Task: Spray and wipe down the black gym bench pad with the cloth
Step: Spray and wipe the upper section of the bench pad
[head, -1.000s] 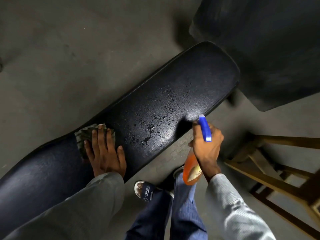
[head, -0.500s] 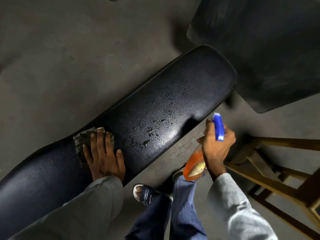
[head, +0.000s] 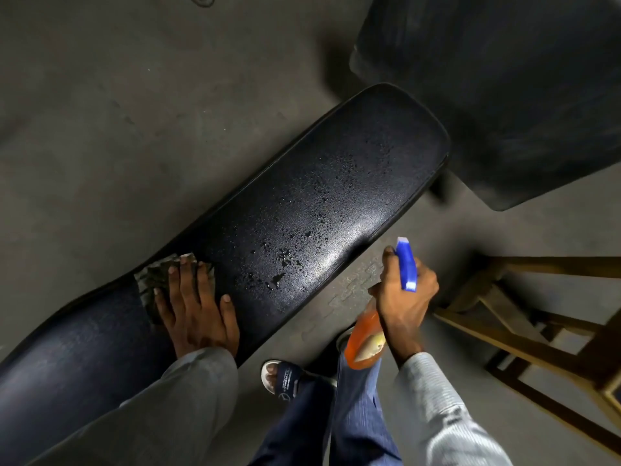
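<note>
Left hand point(head: 196, 311) presses cloth point(head: 158, 275) onto bench pad point(head: 336, 183); sandal point(head: 285, 381) lettering unreadable.

Dim light, glare on pad point(head: 331, 260) (edges warped)

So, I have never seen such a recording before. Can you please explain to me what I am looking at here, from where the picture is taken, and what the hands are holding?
There is no machine here. A person wears a camera on the head, so the picture looks forward and down at their own two hands.

The long dark shape running across the picture is the black gym bench pad. Small spray droplets lie on its middle part.

The left hand lies flat on the pad and presses a folded cloth against it. The right hand is beside the pad, over the floor, and holds a spray bottle with orange liquid and a blue spray head.

Below you see the person's legs and a foot in a sandal. On the right stands a wooden frame.
</note>
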Demonstrator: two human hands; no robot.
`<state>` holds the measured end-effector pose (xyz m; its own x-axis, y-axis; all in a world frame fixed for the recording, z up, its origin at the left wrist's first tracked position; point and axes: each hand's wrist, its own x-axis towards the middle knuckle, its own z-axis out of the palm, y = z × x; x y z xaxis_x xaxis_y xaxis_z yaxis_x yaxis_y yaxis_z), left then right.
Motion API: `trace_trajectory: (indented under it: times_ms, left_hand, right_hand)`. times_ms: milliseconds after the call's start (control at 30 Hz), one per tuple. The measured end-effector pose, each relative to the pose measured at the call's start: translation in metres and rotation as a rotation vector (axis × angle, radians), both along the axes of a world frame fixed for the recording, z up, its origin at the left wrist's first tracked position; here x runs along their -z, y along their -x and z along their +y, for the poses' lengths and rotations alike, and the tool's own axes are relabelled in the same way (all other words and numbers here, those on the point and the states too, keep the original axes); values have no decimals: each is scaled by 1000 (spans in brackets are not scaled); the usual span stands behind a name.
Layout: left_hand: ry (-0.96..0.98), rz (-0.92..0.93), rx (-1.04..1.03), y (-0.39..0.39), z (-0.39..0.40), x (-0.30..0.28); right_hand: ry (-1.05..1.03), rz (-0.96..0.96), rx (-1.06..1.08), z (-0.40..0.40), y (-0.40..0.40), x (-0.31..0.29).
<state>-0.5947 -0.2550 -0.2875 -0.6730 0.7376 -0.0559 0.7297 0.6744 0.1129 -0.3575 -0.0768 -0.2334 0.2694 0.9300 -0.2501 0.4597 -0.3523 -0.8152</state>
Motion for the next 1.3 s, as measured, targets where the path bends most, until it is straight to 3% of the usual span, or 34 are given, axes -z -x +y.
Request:
trace_trajectory:
  times_ms: [233, 433, 600, 900, 1033, 1300]
  left_hand:
    - [27, 2, -9, 1, -1, -4]
    - [52, -11, 7, 1, 2, -5]
    - [56, -15, 1, 0, 2, -6]
    - [50, -26, -2, 0, 2, -5]
    - [45, -21, 1, 1, 1, -5]
    - [32, -7, 4, 1, 2, -6]
  right_hand:
    - [114, 30, -169, -41, 17, 8]
    - [71, 18, -383, -61, 41, 3]
    - [153, 22, -259, -61, 35, 9]
    - [59, -65, 30, -23, 1, -6]
    - [45, 21, 120, 4, 1, -3]
    - [13, -76, 25, 58, 30, -19]
